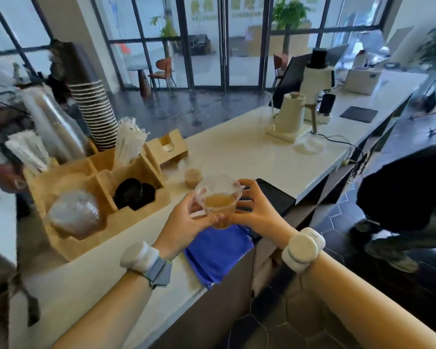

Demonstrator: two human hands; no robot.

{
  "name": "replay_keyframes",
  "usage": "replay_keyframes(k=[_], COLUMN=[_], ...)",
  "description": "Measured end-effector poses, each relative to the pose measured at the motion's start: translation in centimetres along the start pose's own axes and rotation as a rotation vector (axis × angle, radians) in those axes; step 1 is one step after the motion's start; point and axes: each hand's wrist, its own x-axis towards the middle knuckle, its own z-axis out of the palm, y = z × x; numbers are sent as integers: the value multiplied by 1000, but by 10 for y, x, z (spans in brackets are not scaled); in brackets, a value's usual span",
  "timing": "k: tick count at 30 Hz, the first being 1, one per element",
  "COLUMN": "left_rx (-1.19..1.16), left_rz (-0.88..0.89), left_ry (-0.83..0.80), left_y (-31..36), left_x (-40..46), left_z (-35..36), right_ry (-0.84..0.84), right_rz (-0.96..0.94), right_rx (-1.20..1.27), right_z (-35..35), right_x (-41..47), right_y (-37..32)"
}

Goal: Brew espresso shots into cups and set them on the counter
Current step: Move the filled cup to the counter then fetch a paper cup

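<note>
My left hand (184, 220) and right hand (254, 210) both grip a clear plastic cup of espresso (218, 201), held above the blue cloth (217, 253) at the white counter's (237, 149) near edge; a second filled cup (193, 176) stands just beyond.

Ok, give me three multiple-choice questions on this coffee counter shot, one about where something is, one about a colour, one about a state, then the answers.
1. Where is the second filled cup?
A. On the counter, beyond the held cup
B. On the blue cloth
C. Inside the wooden organizer

2. What colour is the cloth?
A. Red
B. Blue
C. White

3. How is the clear cup held?
A. Left hand only
B. Both hands
C. Not held

Answers: 1 A, it stands on the white top. 2 B, plainly blue. 3 B, left hand and right hand both grip it.
</note>
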Motion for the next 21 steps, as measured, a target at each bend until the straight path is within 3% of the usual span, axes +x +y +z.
replay_keyframes(k=[13,21], left_rx=[67,85], left_rz=[-57,-159], left_ry=[16,142], left_y=[-37,-62], left_x=[152,208], left_z=[26,44], right_ry=[9,-148], right_rz=[26,54], right_rx=[-44,-65], right_z=[-70,-101], right_x=[137,207], right_y=[37,63])
